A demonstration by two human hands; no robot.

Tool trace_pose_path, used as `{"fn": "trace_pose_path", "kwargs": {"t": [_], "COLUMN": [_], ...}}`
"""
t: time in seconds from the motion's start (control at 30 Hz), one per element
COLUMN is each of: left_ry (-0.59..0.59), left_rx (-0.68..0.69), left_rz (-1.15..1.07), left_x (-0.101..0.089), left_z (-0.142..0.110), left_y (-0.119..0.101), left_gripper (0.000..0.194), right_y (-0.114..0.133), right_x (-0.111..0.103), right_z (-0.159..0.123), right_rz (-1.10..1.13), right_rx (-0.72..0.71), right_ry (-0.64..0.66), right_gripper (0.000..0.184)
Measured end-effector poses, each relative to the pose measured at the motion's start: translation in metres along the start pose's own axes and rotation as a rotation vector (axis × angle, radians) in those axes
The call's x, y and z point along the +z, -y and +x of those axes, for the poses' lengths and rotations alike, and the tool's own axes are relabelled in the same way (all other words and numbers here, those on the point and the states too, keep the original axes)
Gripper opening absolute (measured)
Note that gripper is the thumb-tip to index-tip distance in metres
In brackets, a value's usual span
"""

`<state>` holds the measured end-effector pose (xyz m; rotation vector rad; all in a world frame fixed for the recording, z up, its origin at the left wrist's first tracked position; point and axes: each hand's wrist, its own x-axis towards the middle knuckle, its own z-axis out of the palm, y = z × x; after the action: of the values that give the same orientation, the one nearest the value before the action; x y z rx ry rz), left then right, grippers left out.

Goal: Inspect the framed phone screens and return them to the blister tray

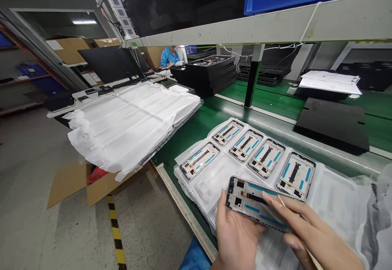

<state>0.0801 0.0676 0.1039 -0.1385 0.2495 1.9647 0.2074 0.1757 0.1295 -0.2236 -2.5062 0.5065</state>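
A phone screen frame [257, 205], with blue strips and a dark flex cable on its back, lies tilted between my two hands. My left hand [237, 239] is closed round its left end from below, the thumb along the edge. On the right, my right hand [312, 227] grips the other end, with fingertips over the back and the thumb near the lower edge. Under and beyond them is a clear plastic tray [214, 174] lined with white film. Several similar phone frames [296, 175] sit in its pockets, backs up.
Left of the tray rests a large stack of white film sheets [122, 127]. An open cardboard box [69, 182] stands on the floor below it. A black tray [333, 123] lies beyond the metal rail. A post [254, 76] supports the overhead shelf. A person in blue [169, 56] sits farther back.
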Motion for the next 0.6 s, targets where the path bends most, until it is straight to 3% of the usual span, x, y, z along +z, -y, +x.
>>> {"fn": "trace_pose_path", "kwargs": {"t": [0.13, 0.23, 0.37, 0.5, 0.6], "left_ry": [-0.068, -0.099, -0.053, -0.045, -0.035], "left_rx": [0.021, 0.045, 0.041, 0.056, 0.087], "left_rz": [0.020, -0.002, -0.028, -0.026, 0.001], "left_x": [0.003, 0.004, 0.002, 0.003, 0.007], "left_z": [0.000, -0.001, -0.005, -0.008, -0.010], "left_y": [0.001, 0.002, 0.003, 0.005, 0.006], "left_gripper": [0.064, 0.062, 0.062, 0.061, 0.054], "right_y": [-0.001, 0.009, 0.018, 0.016, 0.015], "right_x": [-0.012, -0.017, -0.015, -0.013, -0.016], "right_z": [0.008, 0.018, 0.025, 0.028, 0.030], "right_rz": [0.175, 0.291, 0.420, 0.511, 0.555], "right_rx": [-0.003, 0.127, 0.370, 0.328, 0.256], "right_ry": [0.020, 0.065, 0.147, 0.159, 0.190], "right_gripper": [0.040, 0.030, 0.022, 0.010, 0.013]}}
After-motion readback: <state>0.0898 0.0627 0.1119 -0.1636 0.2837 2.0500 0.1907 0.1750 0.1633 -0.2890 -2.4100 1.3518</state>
